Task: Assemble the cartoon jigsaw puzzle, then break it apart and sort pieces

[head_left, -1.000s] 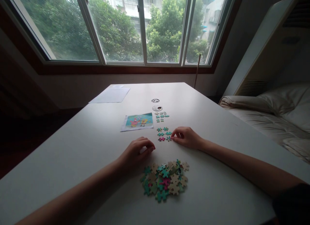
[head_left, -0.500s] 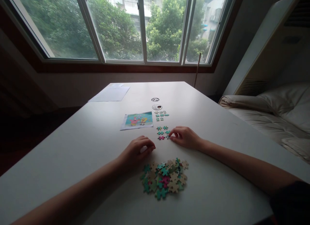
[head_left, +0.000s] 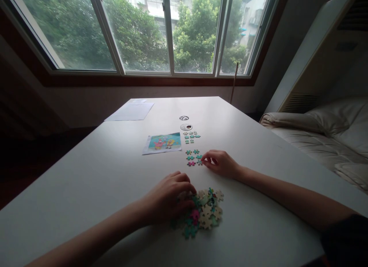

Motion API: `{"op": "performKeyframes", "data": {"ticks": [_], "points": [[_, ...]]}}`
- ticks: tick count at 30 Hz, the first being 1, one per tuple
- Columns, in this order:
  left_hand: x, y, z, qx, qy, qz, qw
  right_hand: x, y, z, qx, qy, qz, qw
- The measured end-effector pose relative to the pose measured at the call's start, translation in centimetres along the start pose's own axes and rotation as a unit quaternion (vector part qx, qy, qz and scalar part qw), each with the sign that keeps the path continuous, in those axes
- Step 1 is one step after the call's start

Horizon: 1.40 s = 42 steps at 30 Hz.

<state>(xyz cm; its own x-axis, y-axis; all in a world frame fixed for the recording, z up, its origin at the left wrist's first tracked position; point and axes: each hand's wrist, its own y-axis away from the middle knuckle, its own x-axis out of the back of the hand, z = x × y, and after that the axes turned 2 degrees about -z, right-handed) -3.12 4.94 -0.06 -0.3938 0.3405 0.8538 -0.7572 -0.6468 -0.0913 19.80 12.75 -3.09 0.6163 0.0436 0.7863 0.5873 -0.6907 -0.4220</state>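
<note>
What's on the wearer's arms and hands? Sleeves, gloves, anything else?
Left hand and right hand: no gloves, rings or watch visible. Both forearms bare. A dark, near-black sleeve shows at the right elbow; no left sleeve in frame.

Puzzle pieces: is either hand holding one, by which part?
Can't tell: left hand partly covers the pile; right hand is at the right edge of one piece.

the wide window (head_left: 143,48) is bright; the wall (head_left: 115,94) beneath is dim.

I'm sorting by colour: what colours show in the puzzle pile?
The puzzle pile is mostly green and beige, with some pink; head view shows it best.
</note>
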Motion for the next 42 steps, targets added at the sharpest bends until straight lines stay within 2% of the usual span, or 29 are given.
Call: {"op": "performKeyframes", "data": {"ticks": [13,17,22,25,28,34,40,42], "points": [[-0.1,-0.3,-0.7,0.029,0.101,0.0,0.994,-0.3,0.4,-1.5,0.062,-0.019,-0.002,0.998],[-0.2,-0.4,-1.0,0.05,0.135,0.038,0.989,-0.1,0.6,-2.2,0.084,-0.013,-0.001,0.996],[-0.6,-0.8,-1.3,0.126,0.246,0.096,0.956,0.3,0.8,-3.5,0.155,0.006,0.012,0.988],[-0.8,-1.2,-1.5,0.118,0.355,0.117,0.92,0.2,1.0,-3.9,0.193,0.025,0.029,0.98],[-0.9,-1.3,-1.2,0.116,0.422,0.108,0.892,0.0,1.2,-3.9,0.223,0.049,0.045,0.973],[-0.6,-1.2,-0.5,0.13,0.471,0.093,0.867,-0.1,1.3,-3.8,0.252,0.071,0.054,0.964],[-0.8,-1.3,-0.6,0.159,0.49,0.084,0.853,0.1,1.3,-3.9,0.283,0.095,0.044,0.953],[-0.7,-1.3,-0.5,0.161,0.485,0.075,0.856,0.2,1.2,-4.0,0.279,0.089,0.043,0.955]]}}
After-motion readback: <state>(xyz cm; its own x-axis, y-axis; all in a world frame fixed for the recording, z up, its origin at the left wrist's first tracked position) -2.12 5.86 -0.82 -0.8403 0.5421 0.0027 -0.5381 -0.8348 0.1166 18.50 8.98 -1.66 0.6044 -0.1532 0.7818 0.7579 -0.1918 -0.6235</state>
